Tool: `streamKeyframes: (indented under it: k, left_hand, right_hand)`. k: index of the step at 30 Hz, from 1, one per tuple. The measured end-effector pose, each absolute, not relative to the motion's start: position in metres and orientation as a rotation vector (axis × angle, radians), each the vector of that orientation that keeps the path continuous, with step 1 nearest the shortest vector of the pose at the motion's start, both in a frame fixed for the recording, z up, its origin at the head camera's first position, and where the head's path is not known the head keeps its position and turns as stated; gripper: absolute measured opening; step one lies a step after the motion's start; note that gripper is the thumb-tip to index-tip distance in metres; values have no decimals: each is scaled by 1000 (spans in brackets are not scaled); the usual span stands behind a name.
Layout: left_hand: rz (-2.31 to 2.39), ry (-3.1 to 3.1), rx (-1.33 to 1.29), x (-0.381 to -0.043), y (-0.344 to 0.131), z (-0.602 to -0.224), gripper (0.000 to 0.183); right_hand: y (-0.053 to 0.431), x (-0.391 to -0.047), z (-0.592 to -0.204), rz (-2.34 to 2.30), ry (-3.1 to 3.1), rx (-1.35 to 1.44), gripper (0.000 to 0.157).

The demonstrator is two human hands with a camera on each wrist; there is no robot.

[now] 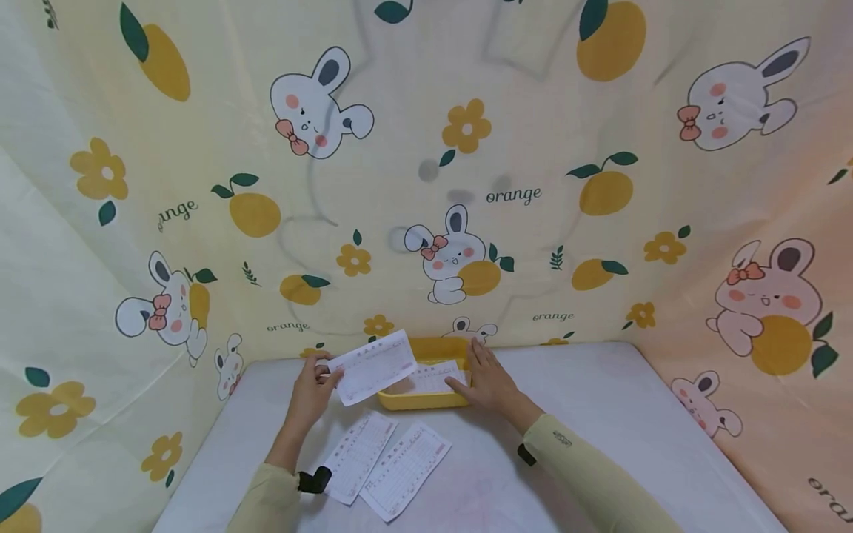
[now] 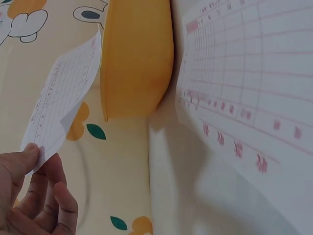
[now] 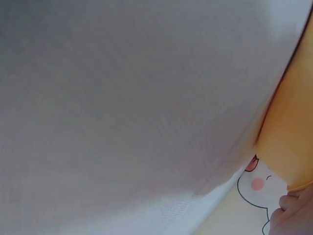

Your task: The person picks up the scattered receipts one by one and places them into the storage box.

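Note:
My left hand (image 1: 312, 392) pinches the near end of a white printed paper form (image 1: 373, 368) between thumb and fingers. The form is raised and tilted, its far end overlapping the left side of a yellow plastic basket (image 1: 423, 402). Inside the basket lies another printed form (image 1: 433, 377). At the basket's right side, my right hand (image 1: 494, 381) holds the rim, with the thumb reaching inside over that form and the fingers along the edge. In the right wrist view only some fingers (image 3: 293, 213) show beside the basket wall (image 3: 291, 117).
Two more printed forms, a left one (image 1: 360, 455) and a right one (image 1: 406, 474), lie side by side in front of the basket on the white table (image 1: 566, 444). A patterned cloth (image 1: 400, 170) with rabbits and oranges hangs close behind the basket and along both sides.

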State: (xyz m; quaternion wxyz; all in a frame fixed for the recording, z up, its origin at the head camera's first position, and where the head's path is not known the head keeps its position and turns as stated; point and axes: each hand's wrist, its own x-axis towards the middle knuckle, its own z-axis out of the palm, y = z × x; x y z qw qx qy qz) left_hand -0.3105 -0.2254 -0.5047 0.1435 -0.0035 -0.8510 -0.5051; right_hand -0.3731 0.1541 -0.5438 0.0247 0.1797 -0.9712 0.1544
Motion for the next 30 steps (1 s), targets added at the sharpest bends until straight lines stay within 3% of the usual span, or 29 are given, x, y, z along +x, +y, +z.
streamKeyframes:
  k: [30]
  left_hand:
    - [-1458, -2524, -71, -341, -180, -505, 28]
  right_hand:
    - [155, -378, -548, 474, -2991, 570, 114]
